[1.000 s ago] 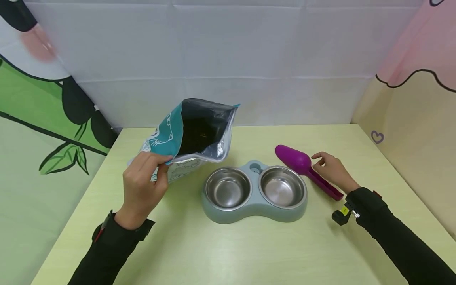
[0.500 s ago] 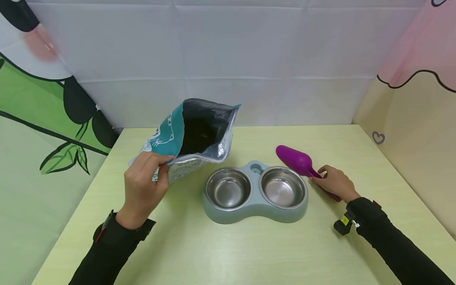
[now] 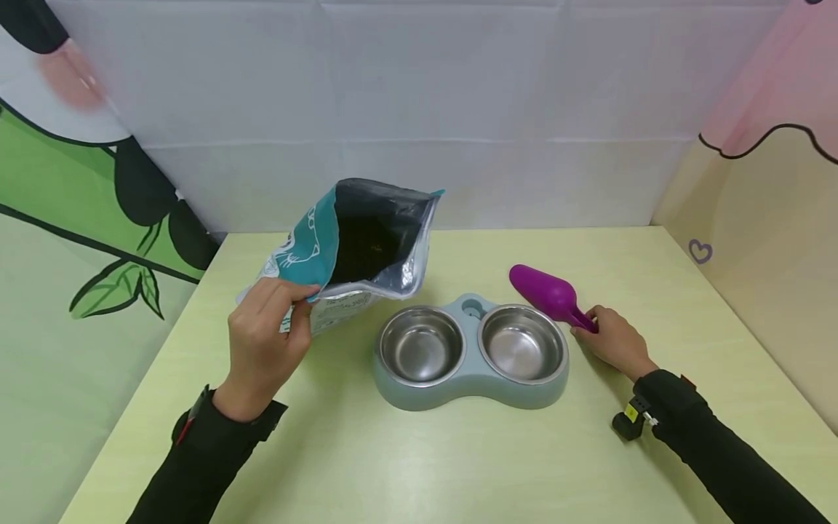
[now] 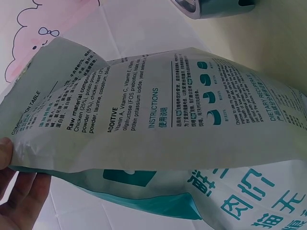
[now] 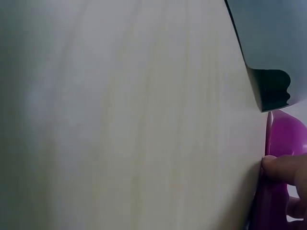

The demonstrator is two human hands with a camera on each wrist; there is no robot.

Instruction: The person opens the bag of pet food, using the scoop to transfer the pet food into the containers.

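One bag point(image 3: 306, 255), teal and white (mouth open), left of the double bowl point(image 3: 470, 382); left hand point(image 3: 270, 338) pinches its edge. One purple scoop point(image 3: 545, 293), near the double bowl's right side; right hand point(image 3: 614, 340) grips its handle.

The head view is bright and even — soft shadows and a faint sheen on the flat, pale-yellow wood-grain tabletop point(image 3: 399, 462); both wrist views are dimmer — the right murky along its left edge.

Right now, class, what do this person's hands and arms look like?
Left hand and right hand are bare. Black sleeves reach dark wristbands touched with red; a black device with a yellow patch juts from the right one.
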